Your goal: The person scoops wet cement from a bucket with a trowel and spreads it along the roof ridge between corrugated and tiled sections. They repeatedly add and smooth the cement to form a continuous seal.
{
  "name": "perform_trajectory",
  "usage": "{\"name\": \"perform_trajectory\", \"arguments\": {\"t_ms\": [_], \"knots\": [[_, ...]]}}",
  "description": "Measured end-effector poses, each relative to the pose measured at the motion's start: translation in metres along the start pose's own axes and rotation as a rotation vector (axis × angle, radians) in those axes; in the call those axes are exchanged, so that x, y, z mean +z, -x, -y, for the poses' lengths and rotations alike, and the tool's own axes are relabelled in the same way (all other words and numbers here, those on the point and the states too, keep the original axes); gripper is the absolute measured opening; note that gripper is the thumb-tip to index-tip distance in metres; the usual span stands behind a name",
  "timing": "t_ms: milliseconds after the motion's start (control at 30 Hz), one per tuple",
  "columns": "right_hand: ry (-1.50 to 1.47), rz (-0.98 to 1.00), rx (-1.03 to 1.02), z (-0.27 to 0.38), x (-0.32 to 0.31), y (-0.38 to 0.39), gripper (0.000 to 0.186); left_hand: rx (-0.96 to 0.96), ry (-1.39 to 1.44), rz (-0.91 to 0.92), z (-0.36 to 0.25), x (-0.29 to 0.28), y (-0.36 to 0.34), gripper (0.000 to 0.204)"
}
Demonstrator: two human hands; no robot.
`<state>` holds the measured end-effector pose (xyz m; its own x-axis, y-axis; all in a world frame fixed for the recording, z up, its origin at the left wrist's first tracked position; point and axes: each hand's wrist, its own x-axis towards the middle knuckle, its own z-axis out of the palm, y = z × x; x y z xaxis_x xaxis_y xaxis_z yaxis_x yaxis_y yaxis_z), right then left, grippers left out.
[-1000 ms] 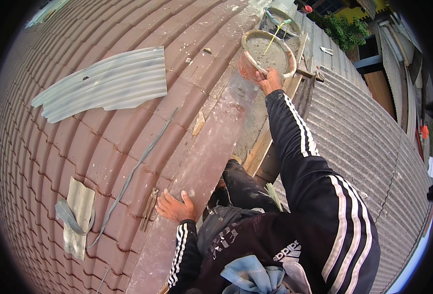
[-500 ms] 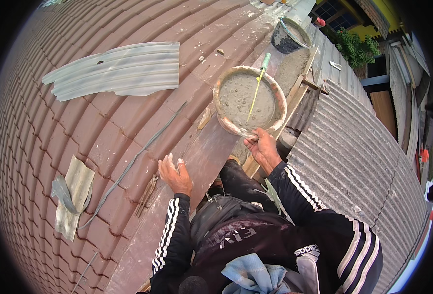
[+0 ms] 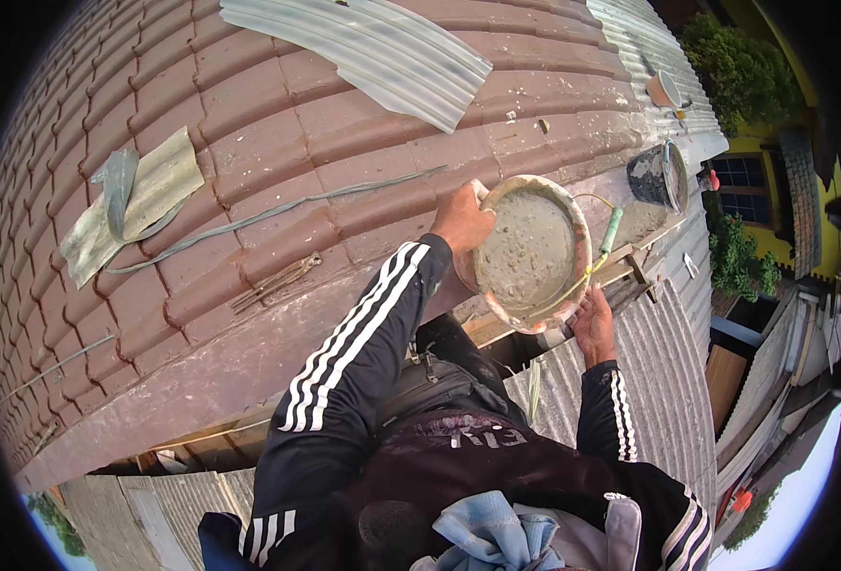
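A round, stained bucket (image 3: 489, 295) full of wet grey mortar (image 3: 525, 243) is in front of me over the roof's seam. My left hand (image 3: 466, 217) is closed on its upper-left rim, while my right hand (image 3: 593, 322) grips its lower-right edge. Its wire handle with a green grip (image 3: 611, 230) hangs out to the right. Beneath it run a wooden plank (image 3: 615, 272) and a flat reddish strip (image 3: 202, 371) along the edge of the tiles.
Brown roof tiles (image 3: 278, 143) carry translucent corrugated sheets (image 3: 363, 52), a torn piece (image 3: 126, 214) and a grey strip (image 3: 278, 211). A dark bucket (image 3: 654, 176) and smaller pail (image 3: 663, 90) sit at upper right. Corrugated roofing (image 3: 658, 381) lies lower right, beside plants (image 3: 739, 257) and a yellow building (image 3: 792, 219).
The bucket has come toward me. My left hand has moved up from the roof onto its rim, and my right hand has shifted to its lower right. The view has turned.
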<state>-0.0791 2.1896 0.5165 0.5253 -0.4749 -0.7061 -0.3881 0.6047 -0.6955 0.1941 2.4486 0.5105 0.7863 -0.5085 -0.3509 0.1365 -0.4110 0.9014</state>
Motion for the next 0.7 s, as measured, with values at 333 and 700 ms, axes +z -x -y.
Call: {"name": "perform_trajectory", "arguments": {"t_ms": [333,700], "knots": [[0.356,0.332,-0.326,0.051,0.064,-0.042,0.064,-0.117,0.111,-0.257,0.008,-0.023,0.068,0.040],[0.632,1.209,-0.116,0.077,0.310,0.083,0.061,-0.148,0.703,-1.148,0.013,-0.088,0.360,0.041]]}}
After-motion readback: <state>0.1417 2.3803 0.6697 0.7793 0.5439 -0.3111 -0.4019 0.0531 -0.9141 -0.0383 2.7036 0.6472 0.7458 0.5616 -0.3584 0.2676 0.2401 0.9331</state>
